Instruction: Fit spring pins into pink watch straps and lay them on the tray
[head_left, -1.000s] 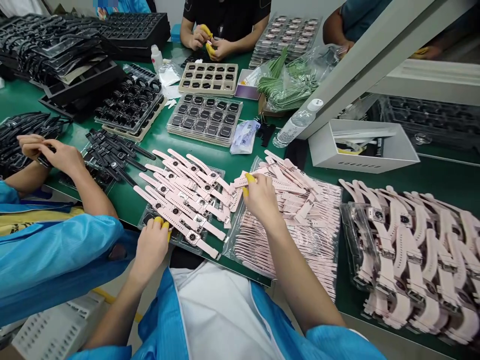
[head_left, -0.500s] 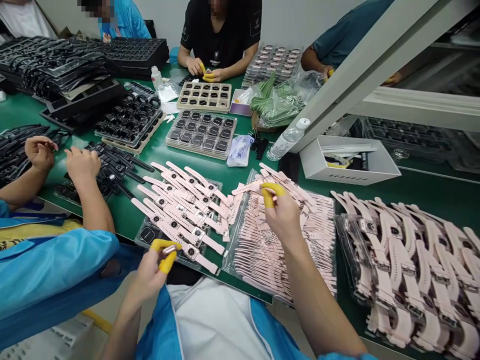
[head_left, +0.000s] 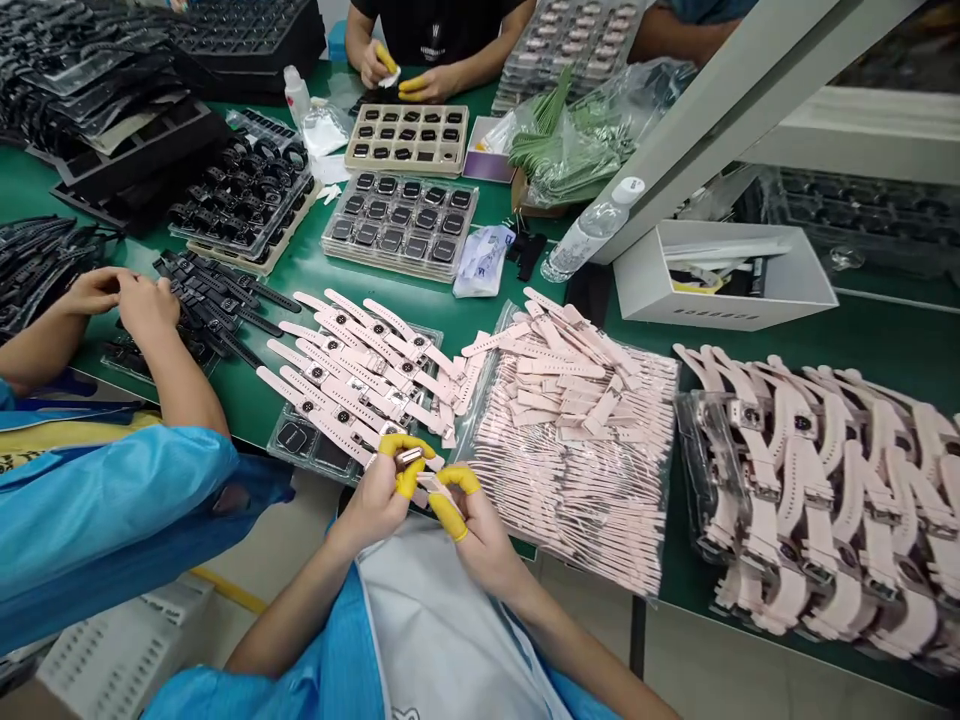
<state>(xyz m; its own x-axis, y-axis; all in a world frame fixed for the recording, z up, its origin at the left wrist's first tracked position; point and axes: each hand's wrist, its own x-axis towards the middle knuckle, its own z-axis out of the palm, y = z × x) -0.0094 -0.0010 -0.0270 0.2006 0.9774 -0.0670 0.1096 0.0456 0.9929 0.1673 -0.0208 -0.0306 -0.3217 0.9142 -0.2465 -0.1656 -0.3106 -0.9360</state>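
Head view: both hands have come together at the near edge of the green tabletop, just above the lap.
Watch body: a small metallic watch body sits pinched in the left hand, yellow-capped thumb and forefinger clamped on it.
Strap: a pink strap is gripped in the right hand, its end meeting the watch body.
Change: a second ago the right hand was out on the bag of loose pink straps and the left was at the row of strapped pink watches; now each has brought its piece in, so the two parts appear to be at the joining point.
Nearby right: a heap of finished pink watches lies further along.
Beyond: trays of dark watch bodies, a water bottle and a white box.
Co-workers: one person's hands work among black straps at the left; another's handle a part across the tabletop.
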